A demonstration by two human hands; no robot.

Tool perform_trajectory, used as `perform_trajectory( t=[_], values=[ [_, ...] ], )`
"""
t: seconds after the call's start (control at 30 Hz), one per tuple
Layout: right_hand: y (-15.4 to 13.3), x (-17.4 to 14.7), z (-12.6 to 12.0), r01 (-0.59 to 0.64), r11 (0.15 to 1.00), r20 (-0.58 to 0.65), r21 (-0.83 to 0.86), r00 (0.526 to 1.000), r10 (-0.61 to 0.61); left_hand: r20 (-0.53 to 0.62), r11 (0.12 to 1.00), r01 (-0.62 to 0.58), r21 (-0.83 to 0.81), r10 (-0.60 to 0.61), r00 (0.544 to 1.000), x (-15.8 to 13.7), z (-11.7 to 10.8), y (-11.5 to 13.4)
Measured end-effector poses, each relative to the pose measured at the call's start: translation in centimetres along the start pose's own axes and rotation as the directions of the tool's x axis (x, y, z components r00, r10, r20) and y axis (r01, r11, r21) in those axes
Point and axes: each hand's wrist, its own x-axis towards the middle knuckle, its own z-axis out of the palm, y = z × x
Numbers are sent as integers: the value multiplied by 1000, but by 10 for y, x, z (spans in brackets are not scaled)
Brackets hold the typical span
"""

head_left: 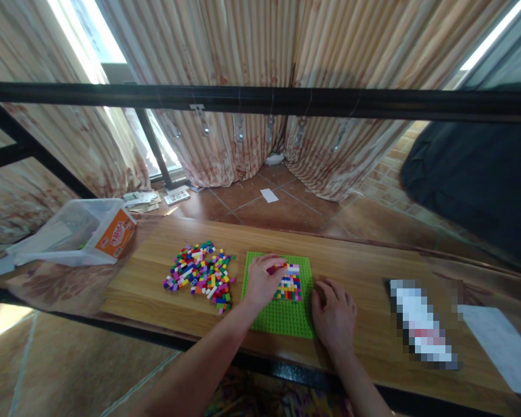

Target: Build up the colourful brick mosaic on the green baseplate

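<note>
A green studded baseplate [281,321] lies on the wooden board, bearing a block of multicoloured toy bricks [291,284]. My left hand [262,281] reaches over the plate from the left. Its thumb and fingers are pinched together at the upper left of the brick block, with a bit of red at the fingertips. What they hold is too small and covered to name. Beside the plate's right edge rests my right hand [335,313], fingers loosely bent and thumb apart, holding nothing that shows. A heap of loose bricks [201,272] lies left of the plate.
A clear plastic box [82,231] with an orange label stands at the far left. On the right lie a blurred-out object [423,324] and a white sheet [501,341]. A black metal bar [260,99] crosses in front of the curtains [243,52].
</note>
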Motion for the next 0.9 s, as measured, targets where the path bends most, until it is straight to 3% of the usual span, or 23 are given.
perform_trajectory(
  t=[0.2, 0.63, 0.9],
  values=[
    [0, 0, 0, 7, 1000, -6, 2, 1000, -7, 53, 998, -30, 61, 27, 998, 0, -6, 0],
    [-2, 0, -2, -4, 1000, 1, -10, 1000, 4, 186, 979, 177, 99, -193, 963, 15, -2, -1],
    [-2, 0, -1, -1, 1000, 5, -26, 1000, 1, 160, 990, 121, 66, -131, 978, 12, -1, 1]
  ],
)
